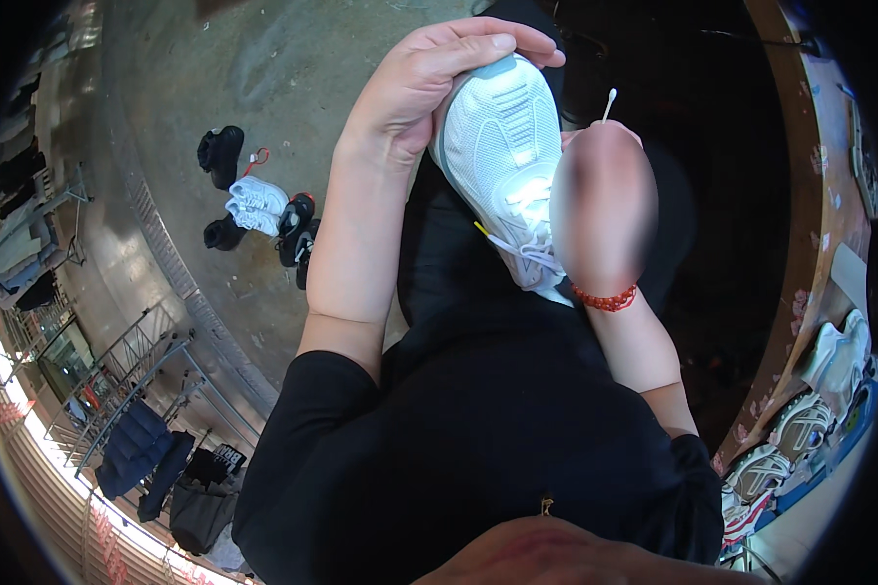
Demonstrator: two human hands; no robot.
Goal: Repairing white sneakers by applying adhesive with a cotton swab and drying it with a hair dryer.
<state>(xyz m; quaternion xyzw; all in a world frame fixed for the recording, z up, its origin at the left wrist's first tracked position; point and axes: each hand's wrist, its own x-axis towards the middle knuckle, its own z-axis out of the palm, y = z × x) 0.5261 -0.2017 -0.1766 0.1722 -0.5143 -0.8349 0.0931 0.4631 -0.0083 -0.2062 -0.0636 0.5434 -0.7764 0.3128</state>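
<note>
A white mesh sneaker [502, 127] with white laces is held in front of me over my dark-clothed legs, toe pointing away. My left hand [424, 83] wraps round the sneaker's toe from the left, thumb lying on the pale grey-blue toe tip. Beside the sneaker's right side is my right hand [605, 210], with a red bead bracelet [605, 298] at the wrist. From its top sticks a cotton swab [610, 103], white tip up. A smear covers most of that hand, so its grip shows only in part. A yellow-tipped lace end [481, 228] hangs off the sneaker's left side.
On the concrete floor [293, 78] at left lie white sneakers [257, 205] and several black shoes [221, 156]. Racks with clothes [139, 447] stand farther left. Along the right, a wood-edged table [795, 253] bears several sneakers [800, 426].
</note>
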